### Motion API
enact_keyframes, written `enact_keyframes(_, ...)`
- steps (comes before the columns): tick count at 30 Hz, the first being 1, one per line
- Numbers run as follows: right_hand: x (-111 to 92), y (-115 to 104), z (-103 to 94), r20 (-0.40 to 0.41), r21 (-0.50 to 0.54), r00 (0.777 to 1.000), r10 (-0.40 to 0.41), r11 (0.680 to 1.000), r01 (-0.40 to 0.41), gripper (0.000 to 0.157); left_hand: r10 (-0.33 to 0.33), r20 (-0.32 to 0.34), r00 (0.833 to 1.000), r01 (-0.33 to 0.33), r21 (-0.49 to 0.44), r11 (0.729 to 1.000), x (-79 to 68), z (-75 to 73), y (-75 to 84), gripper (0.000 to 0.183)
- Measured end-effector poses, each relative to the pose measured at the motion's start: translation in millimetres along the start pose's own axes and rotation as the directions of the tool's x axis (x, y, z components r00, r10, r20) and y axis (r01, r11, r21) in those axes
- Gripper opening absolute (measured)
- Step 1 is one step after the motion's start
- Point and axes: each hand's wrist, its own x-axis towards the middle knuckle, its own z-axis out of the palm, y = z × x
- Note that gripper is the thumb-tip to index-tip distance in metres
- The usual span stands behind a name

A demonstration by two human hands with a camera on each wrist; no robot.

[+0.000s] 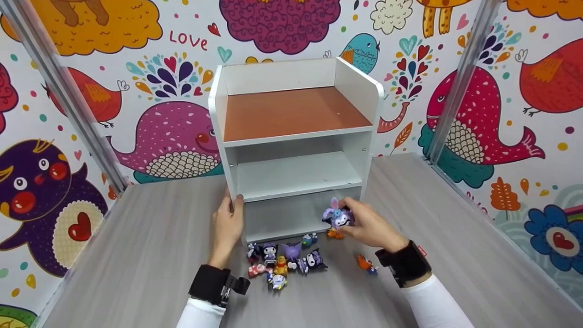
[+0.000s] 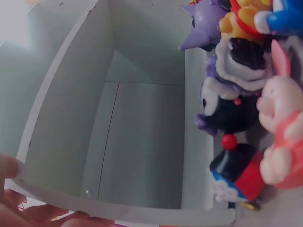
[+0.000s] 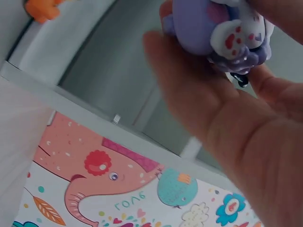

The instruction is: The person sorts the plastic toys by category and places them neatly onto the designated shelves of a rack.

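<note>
A small white shelf unit [image 1: 298,189] with an orange-brown top stands upright on the table. My left hand [image 1: 227,223] grips its left side panel low down, the thumb at the front edge and the fingers outside. In the left wrist view, the thumb [image 2: 10,166] lies where a shelf board meets that panel. A purple-and-white toy figurine [image 1: 338,217] with long ears is pinched in my right hand [image 1: 371,225], in front of the lowest compartment's right part. The right wrist view shows the figurine [image 3: 213,33] between fingers and thumb, partly hidden by them.
Several figurines lie bunched before the shelf, among them a yellow bear [image 1: 281,265], a pink piglet [image 2: 284,132] and a purple-eared one [image 1: 292,250]. An orange-and-blue figurine [image 1: 366,264] lies apart at the right. An orange piece [image 1: 335,233] shows below my right hand. Patterned walls surround the table.
</note>
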Motion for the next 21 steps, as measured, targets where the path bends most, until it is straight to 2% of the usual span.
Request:
enact_keyframes(6, -0.8, -8.8, -15.5, -0.063, 0.081, 0.998, -0.002, 0.997, 0.007, 0.038, 0.004, -0.014, 1.0, -0.004, 0.003, 1.0, -1.3, -1.8, 1.6, 0.051)
enact_keyframes(12, 3.0, -18.1, -44.7, -0.16, 0.121, 0.987, -0.022, 0.992, 0.042, 0.04, -0.012, 0.008, 1.0, 0.012, -0.008, 1.0, -2.8, 6.0, 4.1, 0.043)
enact_keyframes(21, 41.6, -66.7, -97.5, -0.357, 0.17, 0.933, 0.052, 0.985, 0.01, 0.047, -0.018, -0.001, 1.0, 0.018, 0.005, 1.0, 2.6, -6.0, 4.6, 0.036)
